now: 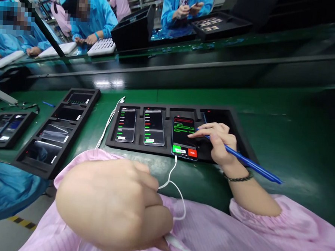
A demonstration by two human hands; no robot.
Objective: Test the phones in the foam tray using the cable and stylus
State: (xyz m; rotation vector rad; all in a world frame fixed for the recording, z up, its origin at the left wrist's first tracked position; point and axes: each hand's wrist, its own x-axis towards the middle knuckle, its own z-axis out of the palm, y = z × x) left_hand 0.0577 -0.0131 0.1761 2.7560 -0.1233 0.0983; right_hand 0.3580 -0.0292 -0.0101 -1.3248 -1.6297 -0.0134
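My left hand (113, 203) is close to the camera, closed around a white cable (178, 189) that runs up to the bottom of a phone (183, 137). That phone lies in a black foam tray (240, 133), its screen showing green and red text with a green and a red button. My right hand (216, 139) holds a blue pen (252, 165) and its forefinger touches that phone's screen. Two more lit phones (126, 124) (154, 127) lie in the tray's left slots.
A second black tray (86, 110) with several phones lies to the left, another tray (24, 125) at the far left. White cables (108, 122) trail beside the tray. Across the conveyor belt (187, 66), people in blue coats work at white trays (102, 47).
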